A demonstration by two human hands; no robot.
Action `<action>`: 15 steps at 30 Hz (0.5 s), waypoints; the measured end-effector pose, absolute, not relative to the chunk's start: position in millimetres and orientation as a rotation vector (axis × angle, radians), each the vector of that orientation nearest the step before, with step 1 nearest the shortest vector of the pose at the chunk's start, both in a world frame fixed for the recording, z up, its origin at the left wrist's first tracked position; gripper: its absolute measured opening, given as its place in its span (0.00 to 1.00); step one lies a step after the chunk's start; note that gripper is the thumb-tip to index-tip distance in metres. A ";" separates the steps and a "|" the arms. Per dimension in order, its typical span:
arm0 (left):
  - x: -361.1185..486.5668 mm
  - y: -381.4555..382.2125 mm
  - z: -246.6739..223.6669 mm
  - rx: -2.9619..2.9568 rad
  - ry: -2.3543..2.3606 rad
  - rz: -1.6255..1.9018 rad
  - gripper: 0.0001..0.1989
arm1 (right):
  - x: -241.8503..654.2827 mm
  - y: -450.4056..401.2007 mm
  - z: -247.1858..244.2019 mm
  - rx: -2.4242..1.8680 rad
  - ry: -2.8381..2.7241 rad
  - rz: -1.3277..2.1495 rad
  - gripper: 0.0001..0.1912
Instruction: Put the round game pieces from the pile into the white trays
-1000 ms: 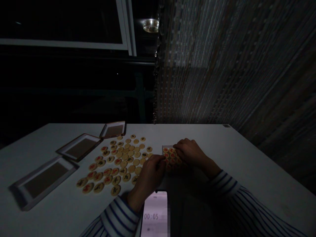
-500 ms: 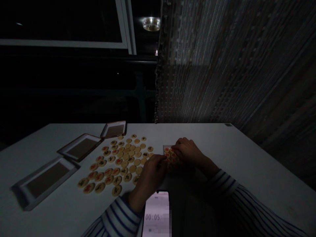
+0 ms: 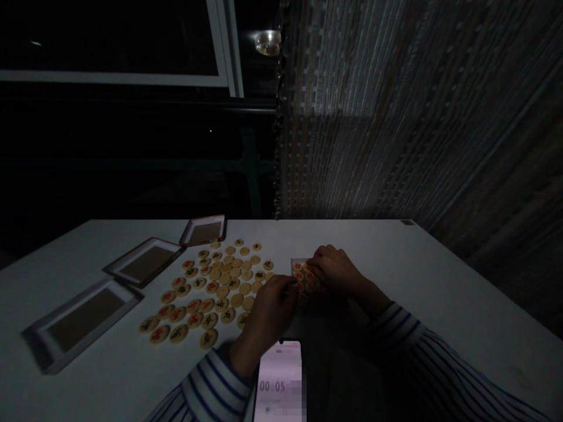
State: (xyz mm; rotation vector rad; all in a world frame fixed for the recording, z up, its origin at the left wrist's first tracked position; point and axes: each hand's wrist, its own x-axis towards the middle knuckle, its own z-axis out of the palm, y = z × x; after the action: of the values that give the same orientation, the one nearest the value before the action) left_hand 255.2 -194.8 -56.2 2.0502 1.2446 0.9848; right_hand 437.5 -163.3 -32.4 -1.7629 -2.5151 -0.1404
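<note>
A small box (image 3: 301, 260) holds rows of round Chinese chess pieces (image 3: 299, 275) with red characters. At its near left side is my left hand (image 3: 269, 308), fingers curled and fingertips touching the edge of the box or a piece; which one, I cannot tell. From the right, my right hand (image 3: 338, 271) reaches over the box, its bent fingers pressed together on the pieces near the far side. What lies under those fingertips is hidden. Many loose wooden pieces (image 3: 226, 278), marked red, marked black or plain side up, are spread left of my left hand.
Three shallow box parts lie along the left: a near tray (image 3: 48, 358), a middle one (image 3: 115, 276) and a far one (image 3: 187, 241). A phone (image 3: 280, 398) showing a timer lies between my forearms. Behind the white table (image 3: 440, 305) hangs a string curtain (image 3: 352, 117).
Both hands stay at the box with hardly any movement. The view has shifted very slightly, and the string curtain sways a little to the left.
</note>
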 end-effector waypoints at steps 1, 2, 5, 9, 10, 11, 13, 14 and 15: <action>255.2 -194.8 -55.6 2.052 1.248 0.980 0.12 | 437.3 -163.5 -32.2 -1.763 -2.514 -0.140 0.14; 255.2 -194.7 -54.9 2.053 1.251 0.977 0.12 | 437.1 -163.7 -31.7 -1.761 -2.513 -0.139 0.14; 254.2 -194.4 -53.0 2.057 1.256 0.974 0.12 | 438.5 -164.6 -26.8 -1.764 -2.484 -0.135 0.15; 250.4 -193.7 -52.5 2.099 1.253 1.014 0.12 | 443.9 -167.6 -14.5 -1.757 -2.366 -0.129 0.17; 249.0 -193.5 -52.7 2.123 1.258 1.030 0.12 | 445.2 -168.9 -11.6 -1.748 -2.337 -0.126 0.18; 247.3 -193.3 -52.9 2.152 1.265 1.044 0.12 | 446.2 -170.3 -9.1 -1.734 -2.319 -0.122 0.19; 243.4 -193.0 -53.1 2.225 1.287 1.066 0.12 | 446.9 -173.6 -6.1 -1.696 -2.315 -0.111 0.23; 241.1 -193.0 -52.8 2.263 1.303 1.070 0.12 | 446.8 -175.3 -5.6 -1.676 -2.325 -0.105 0.25; 238.6 -193.0 -52.3 2.301 1.328 1.071 0.12 | 446.3 -177.0 -5.6 -1.658 -2.337 -0.102 0.26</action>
State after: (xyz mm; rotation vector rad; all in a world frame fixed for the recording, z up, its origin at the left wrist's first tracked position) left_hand 238.6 -193.0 -52.3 2.3005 1.3276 1.0715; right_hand 446.3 -177.0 -5.6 -1.6584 -2.3365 -0.1018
